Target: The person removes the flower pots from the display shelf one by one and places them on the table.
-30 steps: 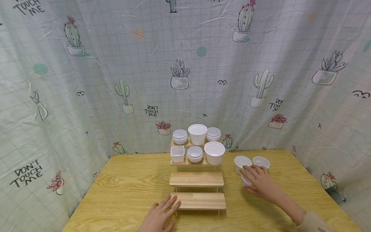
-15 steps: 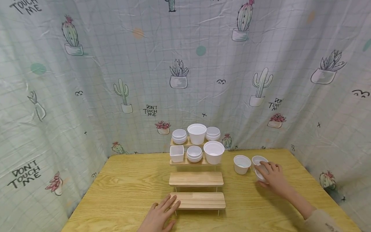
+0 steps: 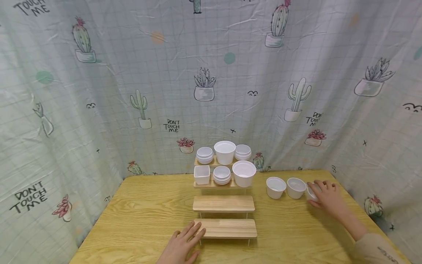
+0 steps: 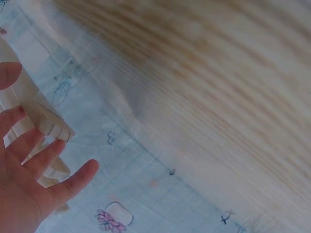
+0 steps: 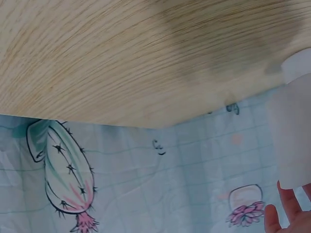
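Near the right edge of the desk (image 3: 141, 212), grips a white cup (image 3: 311, 194) in the curled right hand (image 3: 325, 198), just right of two other cups (image 3: 296, 192). Rests the left hand (image 3: 182, 244) with parted fingers on the lowest wooden step (image 3: 229, 228). Shows open desk between step and right forearm (image 3: 353, 224).

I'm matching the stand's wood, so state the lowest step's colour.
The lowest step is light tan with lengthwise grain; best in the head view.

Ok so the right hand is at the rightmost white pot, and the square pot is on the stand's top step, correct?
Not quite: the head view shows the square pot on the second step from the top. The right hand is indeed at the rightmost white pot.
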`<state>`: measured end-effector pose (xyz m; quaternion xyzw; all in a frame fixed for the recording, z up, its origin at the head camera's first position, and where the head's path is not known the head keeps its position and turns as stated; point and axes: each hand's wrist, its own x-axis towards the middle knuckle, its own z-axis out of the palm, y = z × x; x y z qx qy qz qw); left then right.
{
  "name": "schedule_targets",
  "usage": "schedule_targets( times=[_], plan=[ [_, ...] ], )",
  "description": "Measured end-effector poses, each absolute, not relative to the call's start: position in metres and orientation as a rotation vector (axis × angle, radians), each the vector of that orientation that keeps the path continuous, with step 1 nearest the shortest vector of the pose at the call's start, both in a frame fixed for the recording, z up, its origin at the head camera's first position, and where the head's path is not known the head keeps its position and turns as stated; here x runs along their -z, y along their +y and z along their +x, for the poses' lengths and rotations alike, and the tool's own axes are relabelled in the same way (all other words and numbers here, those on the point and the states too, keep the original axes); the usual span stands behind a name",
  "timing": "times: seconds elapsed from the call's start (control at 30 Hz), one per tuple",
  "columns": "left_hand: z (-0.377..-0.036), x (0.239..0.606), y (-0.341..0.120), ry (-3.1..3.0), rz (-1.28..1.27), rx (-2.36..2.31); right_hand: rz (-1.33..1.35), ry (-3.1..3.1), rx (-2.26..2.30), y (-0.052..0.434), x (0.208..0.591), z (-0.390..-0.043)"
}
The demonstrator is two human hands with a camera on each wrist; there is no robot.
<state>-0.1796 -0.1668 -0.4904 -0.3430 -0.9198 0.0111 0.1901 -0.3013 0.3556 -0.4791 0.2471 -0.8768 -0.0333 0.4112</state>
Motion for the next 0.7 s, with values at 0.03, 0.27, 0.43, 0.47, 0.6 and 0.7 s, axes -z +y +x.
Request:
schedule_targets(
  times=[0.03, 0.27, 0.43, 0.47, 0.6, 0.7],
  plan=[
    [-0.179, 0.490, -0.167, -2.588, -0.964, -0.031, 0.617, -2.214, 0.080, 0.358, 0.480, -0.303],
    [-0.179, 0.491, -0.167, -2.575, -0.962, -0.018, 0.547, -2.259, 0.108, 0.371, 0.482, -0.315],
    [-0.178, 0.491, -0.166, -2.557, -0.955, -0.028, 0.541, -2.268, 0.122, 0.374, 0.483, -0.321],
    [-0.178, 0.491, -0.166, -2.555, -0.953, -0.030, 0.541, -2.272, 0.123, 0.374, 0.484, -0.324],
    [-0.178, 0.490, -0.166, -2.544, -0.951, -0.038, 0.527, -2.324, 0.112, 0.379, 0.488, -0.331],
    [-0.178, 0.490, -0.166, -2.528, -0.951, -0.050, 0.505, -2.378, 0.112, 0.381, 0.491, -0.335]
  ],
)
